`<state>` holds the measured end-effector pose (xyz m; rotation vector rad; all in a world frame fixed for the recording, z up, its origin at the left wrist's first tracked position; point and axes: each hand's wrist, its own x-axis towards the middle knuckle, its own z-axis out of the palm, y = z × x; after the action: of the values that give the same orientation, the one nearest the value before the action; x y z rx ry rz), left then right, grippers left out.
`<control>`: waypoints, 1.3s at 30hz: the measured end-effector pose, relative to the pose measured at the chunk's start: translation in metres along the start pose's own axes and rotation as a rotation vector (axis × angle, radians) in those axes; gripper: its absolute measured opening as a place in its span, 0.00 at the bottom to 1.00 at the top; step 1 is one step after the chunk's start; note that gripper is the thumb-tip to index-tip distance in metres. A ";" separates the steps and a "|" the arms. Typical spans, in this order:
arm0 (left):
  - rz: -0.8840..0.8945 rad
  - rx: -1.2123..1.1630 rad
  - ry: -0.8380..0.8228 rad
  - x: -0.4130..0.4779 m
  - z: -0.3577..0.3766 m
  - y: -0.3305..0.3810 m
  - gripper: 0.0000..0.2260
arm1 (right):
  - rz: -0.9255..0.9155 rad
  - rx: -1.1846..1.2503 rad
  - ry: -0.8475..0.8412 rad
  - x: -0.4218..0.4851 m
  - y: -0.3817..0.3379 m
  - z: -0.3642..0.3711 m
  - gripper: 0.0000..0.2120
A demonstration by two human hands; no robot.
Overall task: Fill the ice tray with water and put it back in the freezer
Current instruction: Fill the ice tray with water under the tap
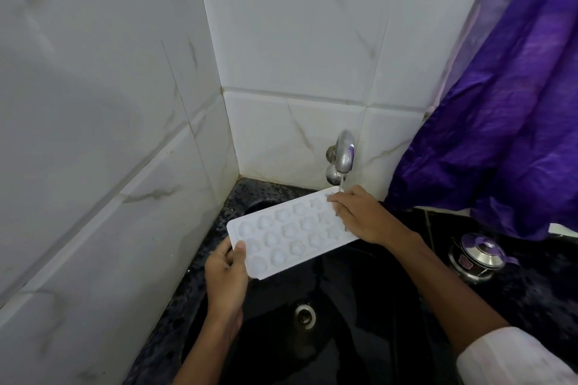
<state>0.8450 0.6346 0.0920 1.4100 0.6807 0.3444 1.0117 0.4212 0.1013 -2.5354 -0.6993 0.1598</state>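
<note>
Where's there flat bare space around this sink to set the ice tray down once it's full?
Two bare patches: the speckled counter strip between the left tiled wall and the sink, narrow, and the back corner left of the tap. The right counter is crowded: a steel pot sits there near the purple curtain. Inside the sink, round the drain, is bare too.

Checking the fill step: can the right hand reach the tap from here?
Probably yes: the right hand holds the tray at its far end, just below the tap, nothing between them; it must let go first.
</note>
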 end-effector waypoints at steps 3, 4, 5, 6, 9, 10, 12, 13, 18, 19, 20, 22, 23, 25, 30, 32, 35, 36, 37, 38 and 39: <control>-0.009 -0.005 0.007 0.000 -0.001 0.002 0.10 | -0.014 -0.010 0.007 0.003 -0.002 -0.006 0.16; -0.010 -0.005 0.005 0.000 -0.001 0.002 0.10 | -0.011 -0.029 0.008 0.005 -0.002 -0.007 0.16; -0.011 -0.003 0.002 0.000 0.000 0.003 0.11 | -0.012 -0.045 0.011 0.006 -0.002 -0.007 0.16; -0.011 -0.002 0.003 0.000 0.001 0.002 0.11 | -0.012 -0.048 0.015 0.007 -0.003 -0.007 0.16; -0.004 -0.006 0.022 0.002 0.004 0.003 0.11 | -0.004 -0.036 -0.001 0.007 -0.004 -0.005 0.16; -0.003 -0.013 0.030 0.003 0.005 0.003 0.11 | -0.004 -0.008 -0.003 0.007 -0.005 -0.005 0.16; -0.006 -0.032 0.046 0.004 0.006 0.006 0.11 | 0.005 0.108 0.019 0.004 -0.008 -0.007 0.15; -0.010 -0.044 0.050 0.005 0.006 0.007 0.11 | 0.023 0.161 0.040 0.002 -0.009 -0.009 0.14; -0.023 -0.070 0.047 0.006 0.008 0.013 0.10 | 0.019 0.225 0.193 -0.010 -0.010 -0.010 0.06; -0.023 -0.068 0.045 0.007 0.007 0.014 0.10 | 0.007 0.205 0.205 -0.011 -0.009 -0.009 0.05; -0.020 -0.066 0.043 0.007 0.007 0.014 0.10 | -0.002 0.179 0.208 -0.011 -0.007 -0.008 0.06; -0.017 -0.062 0.041 0.008 0.007 0.015 0.10 | -0.027 0.120 0.184 -0.012 -0.004 -0.007 0.08; -0.019 -0.061 0.041 0.008 0.007 0.015 0.10 | -0.046 0.086 0.167 -0.011 -0.003 -0.006 0.09; -0.025 -0.068 0.043 0.008 0.008 0.016 0.10 | -0.074 0.038 0.147 -0.011 -0.002 -0.006 0.12; -0.016 -0.076 0.067 0.009 0.008 0.017 0.10 | -0.081 -0.013 0.040 -0.014 -0.004 -0.015 0.16; -0.015 -0.072 0.067 0.008 0.007 0.017 0.11 | -0.086 -0.034 0.037 -0.013 -0.004 -0.017 0.16; -0.016 -0.083 0.050 0.006 0.009 0.018 0.11 | -0.063 -0.054 0.064 -0.010 -0.005 -0.015 0.17; -0.013 -0.090 0.047 0.005 0.010 0.018 0.11 | -0.051 -0.058 0.065 -0.010 -0.005 -0.014 0.17; -0.008 -0.094 0.045 0.005 0.010 0.018 0.10 | -0.036 -0.061 0.058 -0.010 -0.006 -0.013 0.18; -0.002 -0.096 0.045 0.005 0.010 0.018 0.10 | -0.027 -0.060 0.049 -0.010 -0.007 -0.013 0.18; 0.004 -0.094 0.043 0.005 0.009 0.018 0.10 | -0.022 -0.057 0.031 -0.010 -0.007 -0.013 0.19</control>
<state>0.8579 0.6332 0.1086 1.3177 0.6882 0.4062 1.0033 0.4154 0.1159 -2.5774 -0.7296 0.0937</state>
